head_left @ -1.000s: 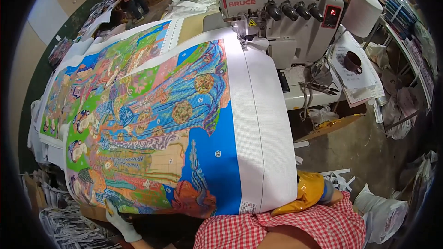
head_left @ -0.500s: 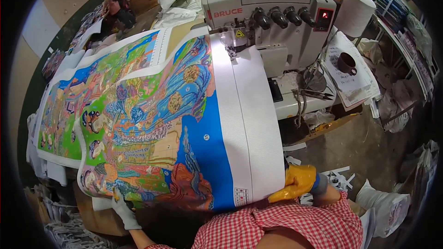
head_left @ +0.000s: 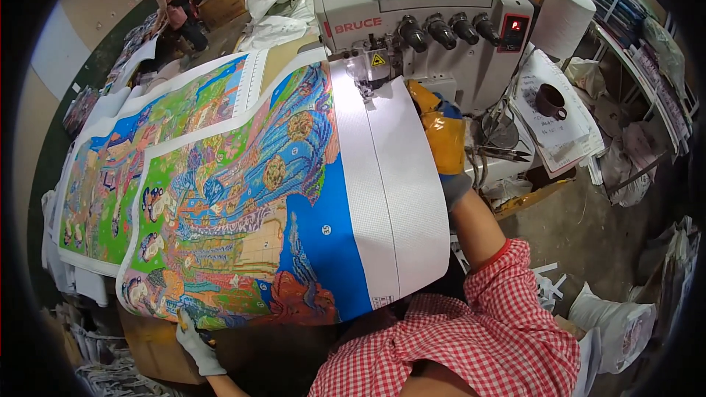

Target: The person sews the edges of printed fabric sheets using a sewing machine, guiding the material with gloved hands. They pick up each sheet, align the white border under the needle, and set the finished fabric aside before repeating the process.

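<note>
A printed cross-stitch canvas (head_left: 294, 198) with colourful figures, a blue band and a white margin lies under the needle area of a white overlock sewing machine (head_left: 434, 26). Its white margin is lit beneath the presser foot (head_left: 365, 90). Down at the near left edge, my left hand (head_left: 197, 344), in a pale glove, pinches the canvas border. My right hand (head_left: 443, 132), in a yellow-and-blue glove, is at the canvas's right edge, just right of the presser foot. Its fingers are bent at that edge; their tips are partly hidden.
Tweezers or snips (head_left: 504, 153) lie on the machine bed, beside papers holding a brown mug (head_left: 551, 101). A large white thread cone (head_left: 562, 11) stands behind. Scraps and a wrapped white roll (head_left: 614, 331) are at lower right. Another person (head_left: 175, 11) bends over material far left.
My right hand has left the near right corner of the canvas and moved up beside the presser foot. The canvas's near edge has shifted slightly away from me; my left hand still grips it.
</note>
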